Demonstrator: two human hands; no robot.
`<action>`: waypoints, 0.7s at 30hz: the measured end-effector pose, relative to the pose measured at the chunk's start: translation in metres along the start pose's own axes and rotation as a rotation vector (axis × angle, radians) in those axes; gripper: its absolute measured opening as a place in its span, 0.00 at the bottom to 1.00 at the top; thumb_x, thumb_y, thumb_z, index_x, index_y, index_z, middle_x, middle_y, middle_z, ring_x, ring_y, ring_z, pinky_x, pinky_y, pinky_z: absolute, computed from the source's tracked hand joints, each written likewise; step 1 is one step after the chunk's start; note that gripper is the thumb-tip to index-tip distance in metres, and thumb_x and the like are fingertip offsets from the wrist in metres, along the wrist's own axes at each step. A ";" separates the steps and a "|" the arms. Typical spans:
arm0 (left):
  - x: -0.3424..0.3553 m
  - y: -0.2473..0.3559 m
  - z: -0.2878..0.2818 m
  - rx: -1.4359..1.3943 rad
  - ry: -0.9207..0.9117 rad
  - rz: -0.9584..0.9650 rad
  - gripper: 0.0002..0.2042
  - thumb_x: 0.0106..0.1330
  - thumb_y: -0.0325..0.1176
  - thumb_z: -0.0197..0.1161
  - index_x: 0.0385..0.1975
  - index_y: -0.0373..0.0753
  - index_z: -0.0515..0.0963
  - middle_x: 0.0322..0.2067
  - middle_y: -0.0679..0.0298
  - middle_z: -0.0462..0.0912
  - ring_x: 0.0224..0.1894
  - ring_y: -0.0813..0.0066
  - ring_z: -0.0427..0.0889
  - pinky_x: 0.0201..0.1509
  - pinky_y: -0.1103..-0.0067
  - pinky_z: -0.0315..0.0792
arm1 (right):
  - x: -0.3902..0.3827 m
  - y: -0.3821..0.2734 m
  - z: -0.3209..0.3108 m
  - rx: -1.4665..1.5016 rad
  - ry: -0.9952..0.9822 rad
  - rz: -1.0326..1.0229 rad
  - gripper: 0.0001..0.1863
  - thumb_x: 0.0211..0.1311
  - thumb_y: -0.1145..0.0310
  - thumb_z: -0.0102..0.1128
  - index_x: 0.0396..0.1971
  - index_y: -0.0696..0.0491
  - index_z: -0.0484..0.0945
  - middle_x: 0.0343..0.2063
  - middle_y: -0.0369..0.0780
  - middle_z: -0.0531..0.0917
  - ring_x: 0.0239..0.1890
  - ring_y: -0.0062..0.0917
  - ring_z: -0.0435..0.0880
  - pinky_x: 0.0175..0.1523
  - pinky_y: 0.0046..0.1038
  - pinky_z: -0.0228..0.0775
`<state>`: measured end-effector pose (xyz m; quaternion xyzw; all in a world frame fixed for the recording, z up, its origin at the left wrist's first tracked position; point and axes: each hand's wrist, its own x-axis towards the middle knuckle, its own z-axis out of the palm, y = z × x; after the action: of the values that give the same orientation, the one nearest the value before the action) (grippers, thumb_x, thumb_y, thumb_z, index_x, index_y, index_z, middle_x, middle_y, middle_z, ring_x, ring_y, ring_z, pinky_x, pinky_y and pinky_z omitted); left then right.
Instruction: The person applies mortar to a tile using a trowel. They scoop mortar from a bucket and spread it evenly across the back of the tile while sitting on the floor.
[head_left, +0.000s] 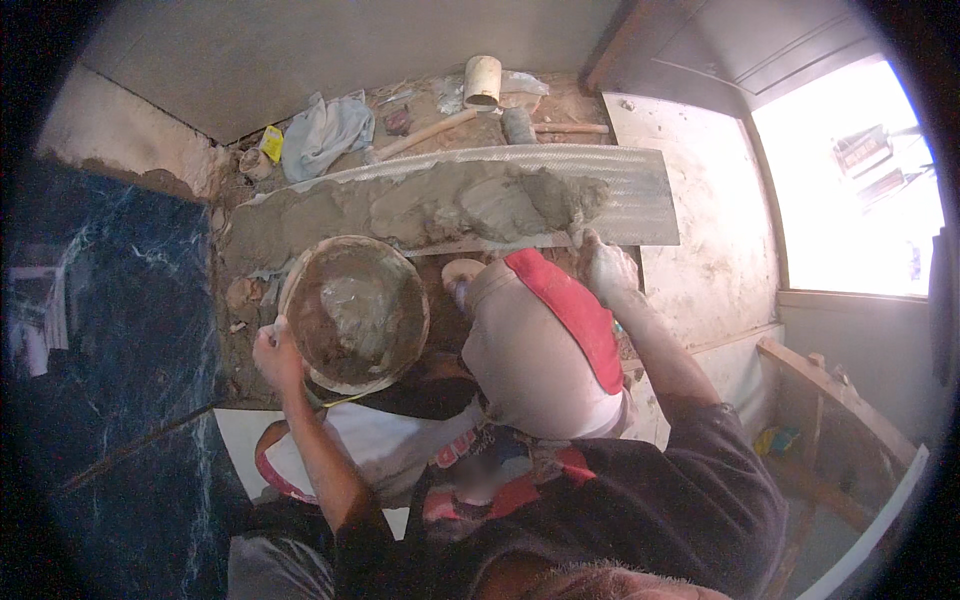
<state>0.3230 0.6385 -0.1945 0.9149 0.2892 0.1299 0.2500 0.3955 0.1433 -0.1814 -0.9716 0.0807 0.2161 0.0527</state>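
Note:
My left hand (277, 358) is closed on the left rim of a round basin (424, 318) that has wet grey mortar (355, 305) in its bottom. Beyond the basin lies a long ribbed panel (640, 195), its left and middle parts spread with a thick, uneven layer of mortar (420, 205). Near the right end of that layer, my right hand (608, 270) is closed around what looks like a trowel (578, 222), smeared with mortar and mostly hidden. My bent knee (540, 340), in beige cloth with a red band, sits between both hands.
Behind the panel are a crumpled grey cloth (328, 135), a pale cylindrical container (483, 82), a hammer (520, 127) and a wooden stick (430, 133). Dark marbled slabs (120, 330) stand at left. A pale board (710, 200) and a bright opening (850, 190) are at right.

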 end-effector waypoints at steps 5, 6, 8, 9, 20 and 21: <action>0.003 -0.011 0.002 -0.062 -0.063 -0.087 0.17 0.63 0.40 0.60 0.22 0.30 0.73 0.20 0.56 0.75 0.23 0.64 0.71 0.31 0.69 0.65 | 0.002 0.029 0.010 0.104 0.126 0.043 0.24 0.55 0.64 0.52 0.53 0.55 0.68 0.34 0.55 0.81 0.39 0.48 0.81 0.45 0.45 0.72; 0.004 -0.016 0.003 -0.061 -0.044 -0.074 0.17 0.63 0.39 0.60 0.21 0.30 0.73 0.20 0.57 0.74 0.23 0.65 0.70 0.31 0.69 0.65 | 0.000 0.032 0.011 0.145 0.163 0.037 0.24 0.55 0.64 0.51 0.53 0.56 0.68 0.34 0.55 0.81 0.39 0.48 0.81 0.45 0.46 0.72; 0.006 -0.024 0.007 -0.059 -0.011 -0.044 0.17 0.63 0.39 0.60 0.21 0.30 0.72 0.19 0.57 0.74 0.23 0.66 0.70 0.31 0.70 0.65 | -0.005 0.028 0.008 0.234 0.173 0.038 0.24 0.57 0.62 0.51 0.53 0.58 0.68 0.35 0.57 0.80 0.41 0.49 0.81 0.47 0.45 0.72; 0.006 -0.027 0.007 -0.063 -0.001 -0.045 0.17 0.63 0.39 0.60 0.21 0.30 0.72 0.19 0.57 0.74 0.23 0.66 0.70 0.31 0.70 0.65 | -0.009 0.016 0.003 0.285 0.144 0.040 0.24 0.59 0.61 0.51 0.53 0.59 0.69 0.37 0.57 0.80 0.42 0.49 0.80 0.48 0.45 0.71; 0.006 -0.006 -0.005 0.051 -0.030 -0.027 0.16 0.63 0.39 0.60 0.23 0.31 0.73 0.20 0.59 0.75 0.24 0.71 0.70 0.32 0.71 0.66 | 0.023 -0.104 0.010 0.239 -0.129 -0.197 0.25 0.55 0.66 0.53 0.54 0.57 0.65 0.36 0.56 0.81 0.41 0.49 0.81 0.47 0.46 0.73; 0.006 -0.009 -0.003 0.019 -0.025 -0.037 0.16 0.63 0.39 0.60 0.23 0.31 0.73 0.20 0.58 0.74 0.24 0.70 0.70 0.32 0.71 0.66 | 0.025 -0.106 0.012 0.208 -0.129 -0.194 0.25 0.55 0.66 0.53 0.54 0.57 0.66 0.37 0.56 0.81 0.42 0.50 0.81 0.47 0.45 0.72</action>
<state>0.3223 0.6492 -0.1959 0.9133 0.3040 0.1110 0.2472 0.4318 0.2457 -0.1957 -0.9482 0.0047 0.2624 0.1789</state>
